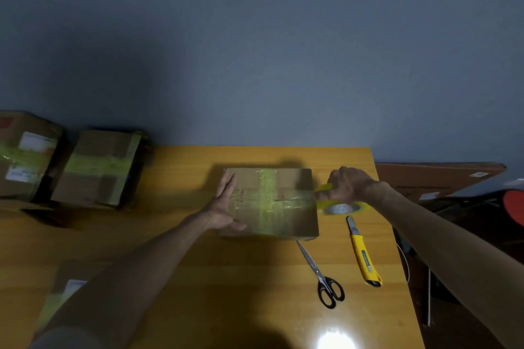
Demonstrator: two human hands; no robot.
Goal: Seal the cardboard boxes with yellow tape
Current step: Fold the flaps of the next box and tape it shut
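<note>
A flat cardboard box lies in the middle of the wooden table, with a cross of yellow tape over its top. My left hand rests flat on the box's left side, fingers straight. At the box's right edge my right hand grips a roll of yellow tape. A strip of tape runs from the roll onto the box top.
Scissors and a yellow utility knife lie on the table to the right of the box. Two taped boxes stand at the far left, and another box sits near my left arm. The table's right edge is close.
</note>
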